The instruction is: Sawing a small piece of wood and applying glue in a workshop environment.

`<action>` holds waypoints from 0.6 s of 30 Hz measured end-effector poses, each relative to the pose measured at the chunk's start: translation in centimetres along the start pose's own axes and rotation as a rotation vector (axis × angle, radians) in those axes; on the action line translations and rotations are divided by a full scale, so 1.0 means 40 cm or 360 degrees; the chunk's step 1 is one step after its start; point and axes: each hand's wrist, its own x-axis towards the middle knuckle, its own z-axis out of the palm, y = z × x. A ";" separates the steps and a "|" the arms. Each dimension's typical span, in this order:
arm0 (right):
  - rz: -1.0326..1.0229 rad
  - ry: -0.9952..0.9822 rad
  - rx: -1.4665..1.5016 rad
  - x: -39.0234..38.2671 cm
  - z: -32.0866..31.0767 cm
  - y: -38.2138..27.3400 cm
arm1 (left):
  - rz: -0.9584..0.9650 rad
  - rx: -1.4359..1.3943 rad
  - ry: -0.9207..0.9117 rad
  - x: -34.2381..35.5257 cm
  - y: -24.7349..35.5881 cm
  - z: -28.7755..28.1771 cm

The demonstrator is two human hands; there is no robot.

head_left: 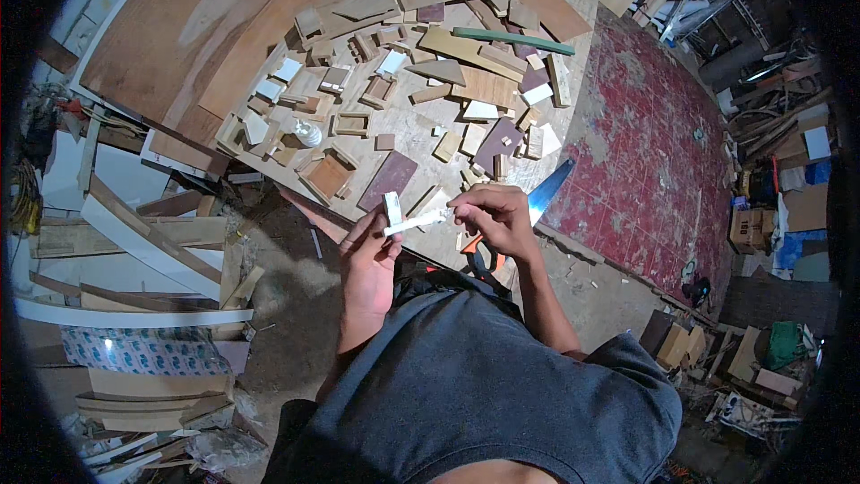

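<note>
Both hands hold one small white piece (414, 222): left hand (367, 255) fingers pinch its near end, right hand (491, 215) fingers pinch the other. Many wood bits (466, 81) wait on the surface (573, 0).

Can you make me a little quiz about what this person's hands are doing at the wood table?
1. True or false: both hands hold the same white strip.
2. What lies under the right hand? A) handsaw B) hammer C) paintbrush
3. What covers the workbench beyond the left hand?

Key:
1. True; each hand pinches one end.
2. A, with an orange and black handle.
3. Many small wood offcuts.
</note>
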 end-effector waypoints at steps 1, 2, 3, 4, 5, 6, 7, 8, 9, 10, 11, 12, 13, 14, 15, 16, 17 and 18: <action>-0.0003 -0.0002 0.0002 -0.003 -0.002 0.002 | 0.0004 0.0001 0.0001 0.000 0.003 0.002; 0.0004 -0.0021 -0.0007 -0.009 -0.004 0.007 | 0.0003 0.0038 0.0026 0.001 0.003 0.005; 0.0012 -0.0040 -0.0016 -0.012 -0.005 0.008 | 0.0002 0.0075 0.0052 0.002 0.002 0.006; 0.0013 -0.0042 -0.0017 -0.013 -0.005 0.007 | 0.0002 0.0073 0.0053 0.002 0.002 0.005; 0.0030 -0.0009 0.0049 -0.015 -0.004 0.001 | -0.0003 0.0074 0.0054 0.003 -0.002 0.002; 0.0047 0.0024 0.0116 -0.017 -0.003 -0.001 | -0.0009 0.0075 0.0056 0.003 -0.006 -0.001; 0.0049 0.0026 0.0115 -0.015 0.000 0.001 | -0.0011 0.0074 0.0055 0.003 -0.011 -0.006; 0.0053 0.0073 0.0123 -0.008 0.005 0.002 | 0.0006 0.0041 0.0051 0.002 -0.015 -0.010; 0.0058 0.0121 0.0132 -0.004 0.008 0.002 | 0.0023 0.0008 0.0047 0.001 -0.016 -0.012; 0.0057 0.0122 0.0132 -0.007 0.005 -0.002 | 0.0023 0.0009 0.0047 0.001 -0.015 -0.012; 0.0074 0.0057 0.0087 -0.009 0.003 -0.007 | 0.0004 0.0040 0.0051 0.002 -0.013 -0.014; 0.0091 -0.0007 0.0042 -0.010 0.002 -0.010 | -0.0015 0.0070 0.0055 0.004 -0.011 -0.014; 0.0091 -0.0011 0.0044 -0.009 0.004 -0.007 | -0.0013 0.0070 0.0058 0.003 -0.007 -0.010; 0.0031 -0.0036 0.0026 -0.011 0.004 -0.001 | -0.0011 0.0094 0.0083 0.000 -0.004 -0.001; -0.0028 -0.0060 0.0008 -0.013 0.004 0.003 | -0.0009 0.0118 0.0108 -0.001 -0.003 0.004; -0.0026 -0.0059 0.0006 -0.015 0.005 0.005 | -0.0012 0.0118 0.0108 -0.001 -0.006 0.000; 0.0034 -0.0014 0.0073 -0.016 0.007 0.005 | 0.0019 0.0083 0.0034 -0.001 -0.008 -0.008; 0.0094 0.0031 0.0139 -0.016 0.009 0.005 | 0.0049 0.0048 -0.0041 -0.002 -0.009 -0.014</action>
